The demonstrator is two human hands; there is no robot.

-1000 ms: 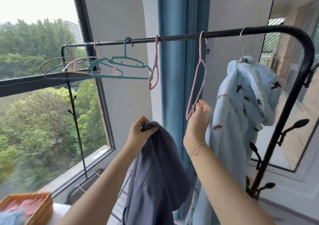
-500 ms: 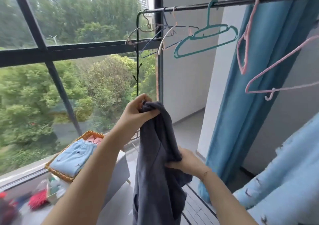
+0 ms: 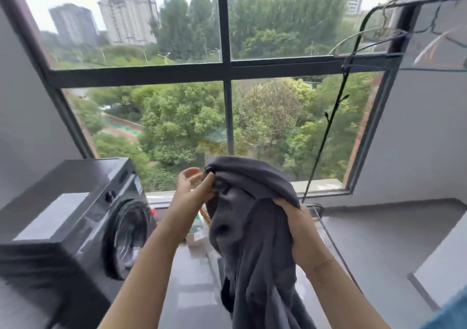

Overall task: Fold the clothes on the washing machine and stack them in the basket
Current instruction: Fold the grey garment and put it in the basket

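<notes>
A dark grey garment [image 3: 255, 230] hangs in front of me, held up in the air by both hands. My left hand [image 3: 194, 192] pinches its top edge near the collar, with some fingers spread. My right hand [image 3: 300, 230] grips a fold on the garment's right side. The dark washing machine [image 3: 68, 217] stands at the lower left, its top bare and its round door facing right. The woven basket [image 3: 205, 216] shows only as a sliver of rim behind the garment; the rest is hidden.
A large window with dark frames [image 3: 227, 68] fills the view ahead. The clothes rack's black pole [image 3: 326, 136] and several empty hangers [image 3: 374, 38] are at the upper right. Small items [image 3: 197, 232] lie on the ledge below the window. Grey floor extends to the right.
My view has swung left from the clothes rack to the window and washing machine. Both hands carried the grey garment along; my right hand left the hanger and took hold of the cloth.
</notes>
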